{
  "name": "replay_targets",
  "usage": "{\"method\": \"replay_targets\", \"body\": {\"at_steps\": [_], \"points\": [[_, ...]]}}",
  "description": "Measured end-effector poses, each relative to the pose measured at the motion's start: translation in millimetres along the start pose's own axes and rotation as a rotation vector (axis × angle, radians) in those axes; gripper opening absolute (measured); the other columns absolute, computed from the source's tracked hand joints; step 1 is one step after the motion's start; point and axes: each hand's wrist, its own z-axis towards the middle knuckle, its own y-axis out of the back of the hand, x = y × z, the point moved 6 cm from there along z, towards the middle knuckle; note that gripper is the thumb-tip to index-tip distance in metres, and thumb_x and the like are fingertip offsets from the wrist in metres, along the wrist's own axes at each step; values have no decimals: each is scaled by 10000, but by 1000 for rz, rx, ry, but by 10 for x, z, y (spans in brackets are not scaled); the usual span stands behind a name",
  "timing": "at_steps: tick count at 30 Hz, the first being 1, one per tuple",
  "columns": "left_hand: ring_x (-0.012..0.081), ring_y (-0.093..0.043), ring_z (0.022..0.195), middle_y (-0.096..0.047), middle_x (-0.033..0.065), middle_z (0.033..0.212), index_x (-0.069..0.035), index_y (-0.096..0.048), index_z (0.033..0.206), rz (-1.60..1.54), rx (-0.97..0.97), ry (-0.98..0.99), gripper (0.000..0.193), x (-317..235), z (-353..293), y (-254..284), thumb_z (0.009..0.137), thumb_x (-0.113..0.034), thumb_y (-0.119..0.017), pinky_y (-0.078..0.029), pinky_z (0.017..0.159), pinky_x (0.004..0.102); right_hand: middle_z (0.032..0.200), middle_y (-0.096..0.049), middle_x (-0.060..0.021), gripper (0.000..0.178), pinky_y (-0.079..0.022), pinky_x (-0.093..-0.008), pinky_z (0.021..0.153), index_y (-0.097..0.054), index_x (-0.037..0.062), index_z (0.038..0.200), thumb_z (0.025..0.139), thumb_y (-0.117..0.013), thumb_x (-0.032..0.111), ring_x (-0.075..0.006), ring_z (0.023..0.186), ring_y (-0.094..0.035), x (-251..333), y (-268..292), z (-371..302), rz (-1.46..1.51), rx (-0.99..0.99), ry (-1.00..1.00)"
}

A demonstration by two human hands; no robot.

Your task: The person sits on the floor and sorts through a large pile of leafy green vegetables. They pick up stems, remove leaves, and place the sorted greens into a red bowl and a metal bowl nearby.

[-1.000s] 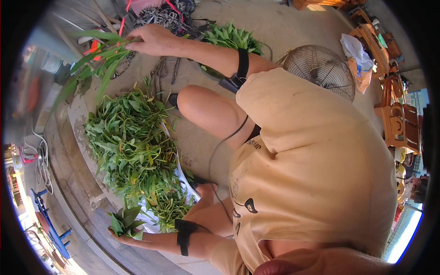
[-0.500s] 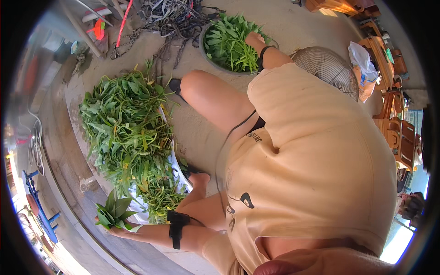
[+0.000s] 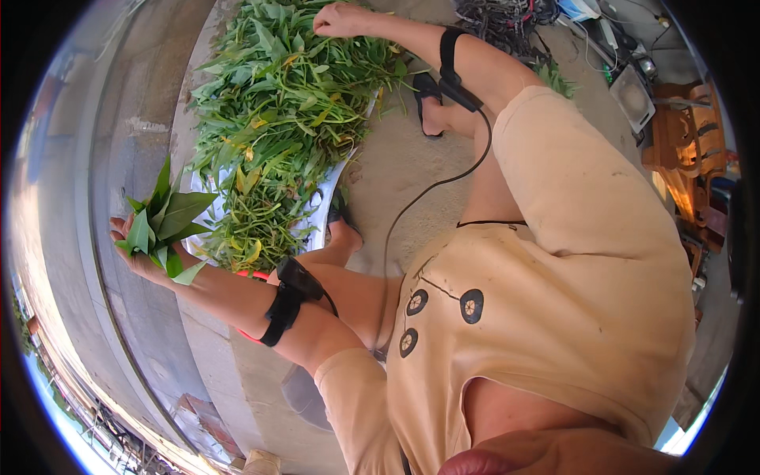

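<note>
A small bunch of broad green leaves (image 3: 158, 226) rests in my left hand (image 3: 138, 257), whose fingers are curled around it from below. My left forearm reaches out beside a large heap of leafy green stems (image 3: 285, 103). Some yellowed leaves show among the heap, which lies on a white sheet (image 3: 328, 186). At the far side of the heap, my right hand (image 3: 342, 20) is just over the leaves with its fingers curled together. What those fingers hold, if anything, is hidden.
More green leaves (image 3: 556, 79) show behind my right arm. Beyond lies a dark tangle of straps or cords (image 3: 507, 12). Wooden furniture (image 3: 689, 134) stands at the right. A cable (image 3: 412, 198) runs between the black bands on my forearms. A paved strip (image 3: 119, 134) borders the left.
My right hand has left the basin of greens and come over to the heap. The view has shifted, and the basin is mostly out of sight. My left hand still holds its bunch.
</note>
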Motion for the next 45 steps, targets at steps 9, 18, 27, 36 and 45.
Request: {"method": "replay_targets", "body": {"at_steps": [9, 18, 27, 36, 45], "points": [[340, -656, 903, -665, 173, 1029, -10, -623, 1092, 177, -246, 22, 260, -89, -96, 129, 920, -191, -550, -539, 845, 475, 1065, -619, -122, 234, -487, -442, 827, -657, 89, 1028, 845, -618, 228, -303, 1002, -589, 955, -2236, -120, -43, 443, -298], [344, -652, 916, -639, 177, 1048, -1, -575, 1161, 211, -313, 4, 330, -191, -146, 138, 934, -232, -512, -549, 824, 480, 1210, -473, -145, 293, -419, -479, 916, -604, 104, 1153, 861, -611, 116, -333, 1184, -420, 1065, -2255, -293, 12, 350, -254], [327, -661, 867, -653, 153, 991, 6, -592, 1085, 155, -277, 15, 296, -230, -120, 188, 938, -237, -508, -553, 802, 480, 1020, -510, -128, 181, -455, -430, 826, -606, 74, 837, 756, -635, 234, -319, 996, -533, 1430, -2061, -250, 235, 268, 42], [320, -644, 939, -641, 136, 1072, -18, -580, 1160, 162, -325, -21, 333, -202, -71, 265, 950, -251, -469, -536, 849, 474, 876, -687, -120, 171, -504, -356, 738, -681, 26, 933, 853, -585, 143, -251, 818, -651, 420, -1512, -80, 306, 232, -686], [274, -631, 982, -635, 70, 1090, -74, -576, 1219, 44, -306, 69, 338, -78, -35, 326, 950, -248, -469, -513, 888, 464, 846, -666, -38, 251, -473, -278, 666, -670, -11, 988, 892, -631, 218, -114, 719, -590, 449, -705, -19, 778, -244, -306]]}}
